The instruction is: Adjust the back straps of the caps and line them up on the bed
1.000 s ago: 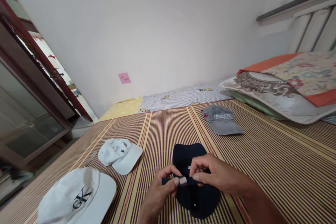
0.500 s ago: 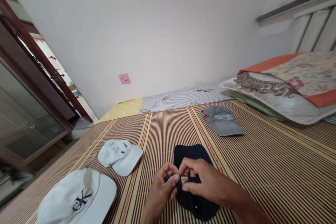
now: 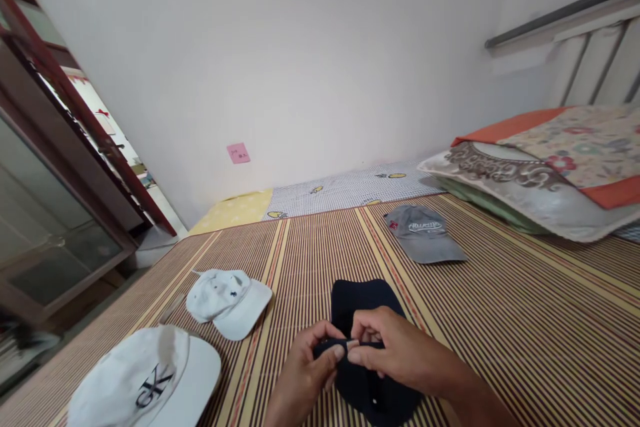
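Note:
A dark navy cap (image 3: 367, 297) lies on the striped mat in front of me, partly covered by my hands. My left hand (image 3: 313, 363) pinches the left part of the cap's dark strap between thumb and fingers. On the other side, my right hand (image 3: 387, 340) grips the same strap close to its small light metal buckle (image 3: 353, 345). The thumbs are a short way apart, with the buckle showing between them. How far the strap runs through the buckle is too small to tell.
Two white caps lie to the left: a small one (image 3: 227, 300) and a nearer one with black letters (image 3: 145, 377). A grey cap (image 3: 425, 233) rests farther back at right, near pillows (image 3: 515, 177). The striped mat (image 3: 300, 260) reaches towards the wall (image 3: 320, 67).
My fingers have shifted slightly on the strap, and the left hand's thumb and index finger have moved apart a little, showing more of the strap. The other caps stay in place.

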{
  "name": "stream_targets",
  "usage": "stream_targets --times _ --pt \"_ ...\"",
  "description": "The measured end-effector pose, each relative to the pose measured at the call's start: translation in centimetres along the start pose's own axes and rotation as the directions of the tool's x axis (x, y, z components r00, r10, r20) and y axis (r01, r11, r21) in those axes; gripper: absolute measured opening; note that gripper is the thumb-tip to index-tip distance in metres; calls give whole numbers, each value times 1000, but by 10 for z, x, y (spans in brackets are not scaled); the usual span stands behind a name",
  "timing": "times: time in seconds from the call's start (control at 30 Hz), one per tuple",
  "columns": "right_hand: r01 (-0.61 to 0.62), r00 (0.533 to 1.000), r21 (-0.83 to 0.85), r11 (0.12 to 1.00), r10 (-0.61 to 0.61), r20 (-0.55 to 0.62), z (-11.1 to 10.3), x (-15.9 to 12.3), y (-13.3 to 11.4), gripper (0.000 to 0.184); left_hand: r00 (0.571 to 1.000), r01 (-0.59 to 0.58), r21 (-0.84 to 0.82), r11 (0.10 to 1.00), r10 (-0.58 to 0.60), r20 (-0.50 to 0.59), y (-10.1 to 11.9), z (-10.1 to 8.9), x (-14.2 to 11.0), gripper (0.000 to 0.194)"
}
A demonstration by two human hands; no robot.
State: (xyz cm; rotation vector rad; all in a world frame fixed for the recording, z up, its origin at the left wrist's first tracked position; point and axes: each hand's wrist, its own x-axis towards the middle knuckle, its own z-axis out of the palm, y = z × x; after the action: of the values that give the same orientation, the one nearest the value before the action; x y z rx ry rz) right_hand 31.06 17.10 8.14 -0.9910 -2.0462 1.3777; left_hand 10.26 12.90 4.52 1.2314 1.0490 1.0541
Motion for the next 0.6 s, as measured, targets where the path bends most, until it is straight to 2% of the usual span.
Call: stream_targets --times 0.27,0.37,0.47,0.53,0.6 --pt "23 1000 -107 994 -25 -17 7 2 -5 16 998 -58 -24 998 58 7 1 5 -1 38" --pt "11 1000 -64 998 -11 3 8 4 -7 19 998 -60 -10 998 60 13 4 4 -2 39" --pt "30 999 56 998 -31 21 -2 3 -1 23 997 -71 12 997 71 8 8 -1 -3 39" --pt "36 999 52 998 -38 35 -15 1 7 29 997 -74 10 997 74 -8 10 -7 -4 38" --pt "27 997 10 1000 -28 67 -27 -3 16 24 998 -67 0 998 67 -23 10 -13 -6 36"
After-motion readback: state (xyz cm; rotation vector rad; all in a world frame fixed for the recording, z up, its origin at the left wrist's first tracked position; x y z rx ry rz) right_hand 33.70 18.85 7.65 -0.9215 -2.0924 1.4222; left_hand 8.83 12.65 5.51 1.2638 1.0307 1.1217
